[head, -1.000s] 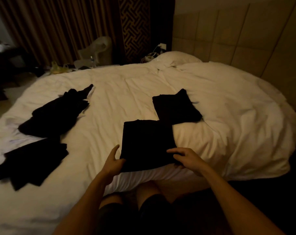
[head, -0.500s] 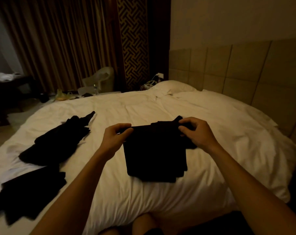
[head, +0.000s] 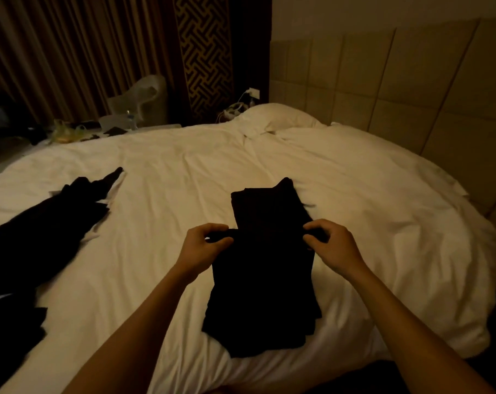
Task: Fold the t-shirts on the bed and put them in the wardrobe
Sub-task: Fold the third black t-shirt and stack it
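Fabric looks thin and floppy, next to no weight I'd guess, so a corner pinch makes sense. The left hand (head: 204,245) and right hand (head: 330,245) each nip a top corner of the half-folded black t-shirt (head: 264,294), fingers curled on the cloth. Its lower end looks to rest on the bed (head: 184,172) near the front edge, with the long axis running away from me and the held edge farthest. Just beyond lies a folded t-shirt (head: 266,206), and the unfolded ones (head: 42,231) are off to the left.
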A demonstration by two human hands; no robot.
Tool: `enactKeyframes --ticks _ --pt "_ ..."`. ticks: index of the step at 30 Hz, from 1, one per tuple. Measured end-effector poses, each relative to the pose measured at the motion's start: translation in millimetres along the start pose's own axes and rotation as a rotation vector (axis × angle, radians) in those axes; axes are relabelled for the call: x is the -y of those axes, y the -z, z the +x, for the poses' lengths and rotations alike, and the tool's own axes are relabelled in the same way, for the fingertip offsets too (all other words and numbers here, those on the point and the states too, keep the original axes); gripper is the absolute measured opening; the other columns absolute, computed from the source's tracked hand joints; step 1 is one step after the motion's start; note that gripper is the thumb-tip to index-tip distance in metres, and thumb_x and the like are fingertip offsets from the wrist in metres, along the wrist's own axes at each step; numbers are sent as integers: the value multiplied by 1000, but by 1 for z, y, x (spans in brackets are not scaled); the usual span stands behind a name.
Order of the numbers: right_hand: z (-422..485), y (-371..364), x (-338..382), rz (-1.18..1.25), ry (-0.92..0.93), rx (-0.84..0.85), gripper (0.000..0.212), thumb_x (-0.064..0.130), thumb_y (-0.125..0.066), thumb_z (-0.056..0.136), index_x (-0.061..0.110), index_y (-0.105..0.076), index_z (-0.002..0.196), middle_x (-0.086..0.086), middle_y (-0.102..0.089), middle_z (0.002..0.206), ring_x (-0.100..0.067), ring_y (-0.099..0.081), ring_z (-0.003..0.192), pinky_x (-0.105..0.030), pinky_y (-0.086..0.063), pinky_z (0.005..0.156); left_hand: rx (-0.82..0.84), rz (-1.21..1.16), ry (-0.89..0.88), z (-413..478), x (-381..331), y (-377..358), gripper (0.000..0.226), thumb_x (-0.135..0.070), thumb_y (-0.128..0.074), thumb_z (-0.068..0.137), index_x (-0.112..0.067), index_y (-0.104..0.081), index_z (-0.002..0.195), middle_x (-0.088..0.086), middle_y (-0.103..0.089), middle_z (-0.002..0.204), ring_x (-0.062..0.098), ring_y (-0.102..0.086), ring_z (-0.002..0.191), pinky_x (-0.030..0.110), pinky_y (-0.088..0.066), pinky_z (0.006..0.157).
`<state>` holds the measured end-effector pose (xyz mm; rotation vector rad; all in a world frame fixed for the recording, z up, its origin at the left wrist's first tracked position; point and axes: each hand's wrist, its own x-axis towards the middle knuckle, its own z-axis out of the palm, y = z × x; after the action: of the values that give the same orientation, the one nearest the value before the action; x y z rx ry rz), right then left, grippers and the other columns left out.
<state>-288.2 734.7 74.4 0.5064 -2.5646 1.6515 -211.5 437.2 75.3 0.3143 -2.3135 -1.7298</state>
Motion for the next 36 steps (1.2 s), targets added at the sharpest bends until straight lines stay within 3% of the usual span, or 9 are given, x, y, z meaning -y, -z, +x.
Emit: enactKeyframes --ticks 5,9,13,18,21,24,27,31,36 --pt "62 -16 -26 -62 -19 0 22 10 -72 89 24 -70 105 2 -71 109 0 -65 87 -12 -51 78 13 5 75 68 16 -12 26 -11 -76 85 -17 -72 110 0 -71 105 5 -72 85 18 -57 73" --pt "137 -16 -20 -98 35 -45 20 14 -72 88 26 -73 104 7 -71 108 -10 -65 103 -38 -51 100 -79 16 28 131 -3 -16 23 -11 -78 82 -24 -73 100 -3 -73 97 8 -71 83 21 -56 77" --pt "230 4 30 9 218 -199 20 16 -72 84 29 -73 100 7 -73 101 -12 -69 99 -42 -54 97 -236 -91 -165 204 -66 -4 24 -8 -79 82 -20 -73 101 -2 -72 93 6 -69 78 13 -52 69" --pt "288 22 60 109 316 -283 23 19 -69 81 38 -71 94 10 -73 102 -10 -69 99 -43 -58 90 -226 -143 -269 249 -112 5 23 -9 -76 85 -23 -72 103 3 -70 104 12 -71 90 19 -55 74" --pt "288 15 32 86 248 -264 25 16 -69 83 39 -70 93 12 -72 101 -11 -68 99 -43 -58 89 -248 -84 -231 254 -86 -15 25 -8 -75 86 -20 -70 107 -3 -68 102 6 -67 89 17 -55 77" --pt "262 -6 -27 28 102 -204 25 11 -68 87 34 -69 96 9 -71 104 -16 -67 104 -32 -53 93 -233 -82 -148 243 -23 -46 23 -5 -75 84 -19 -71 102 -4 -69 96 7 -67 85 15 -52 74" --pt "221 -28 -94 -107 -83 -103 21 10 -68 88 25 -71 102 5 -70 105 -18 -66 105 -24 -47 92 -149 -11 61 223 55 -78 20 -7 -73 86 -24 -69 96 -5 -69 94 15 -68 88 23 -55 77" --pt "183 -42 -150 -248 -239 -26 20 13 -71 85 25 -73 101 2 -72 110 -20 -66 105 -30 -49 94 -32 110 281 197 121 -100 20 -17 -75 84 -24 -68 102 -3 -69 102 18 -69 94 40 -57 92" --pt "167 -41 -158 -263 -260 -59 20 14 -72 85 26 -73 100 2 -72 109 -21 -67 101 -30 -50 88 -48 249 283 185 120 -102 30 -22 -79 81 -21 -69 109 -4 -68 101 14 -67 91 28 -56 84"
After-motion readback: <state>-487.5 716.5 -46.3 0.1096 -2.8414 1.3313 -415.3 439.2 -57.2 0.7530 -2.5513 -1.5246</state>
